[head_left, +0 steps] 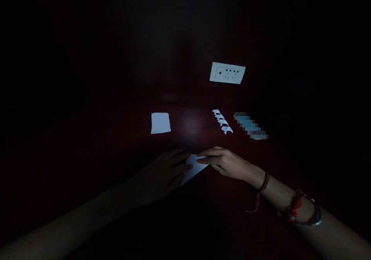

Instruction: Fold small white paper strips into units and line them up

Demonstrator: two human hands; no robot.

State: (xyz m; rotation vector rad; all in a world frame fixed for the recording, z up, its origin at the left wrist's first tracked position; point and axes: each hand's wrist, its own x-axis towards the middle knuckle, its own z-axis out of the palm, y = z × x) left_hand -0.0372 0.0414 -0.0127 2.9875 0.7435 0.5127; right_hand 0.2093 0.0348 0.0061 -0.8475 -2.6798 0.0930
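Note:
A white sheet of paper (193,168), folded to a triangle, lies on the dark table between my hands. My left hand (168,173) is in deep shadow, its fingers spread and their tips resting on the paper's left side. From the right, my right hand (228,162) reaches over the upper edge and right corner with fingers stretched out. Its fingers cover that corner. Farther back is a stack of white square paper (160,123). To its right lies a row of several small folded paper pieces (222,121).
A phone (251,126), its screen blurred out, lies on the reddish-brown table (189,122) at the right. Behind it, a white socket plate (227,73) is set in the upright dark surface. Cords and bracelets (298,207) circle my right forearm. The surroundings are very dark.

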